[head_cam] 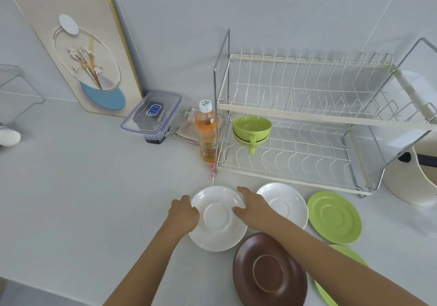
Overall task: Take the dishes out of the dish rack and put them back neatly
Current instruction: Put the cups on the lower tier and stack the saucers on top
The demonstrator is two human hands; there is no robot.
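Note:
A two-tier white wire dish rack (295, 111) stands at the back right; its upper tier holds nothing, and green cups (251, 127) sit stacked on the left of its lower tier. On the counter in front lie a white plate (217, 230), a second white plate (289, 201), a green plate (334, 217), a brown plate (269, 270) and another green plate (331, 291) partly hidden under my right arm. My left hand (183, 213) grips the left rim of the nearest white plate. My right hand (250, 207) grips its right rim.
An orange drink bottle (207, 131) stands just left of the rack, with a folded cloth (188, 128) and a clear lidded box (152, 115) behind it. A framed picture (78, 52) leans on the wall. A cream pot (411, 178) sits at the right.

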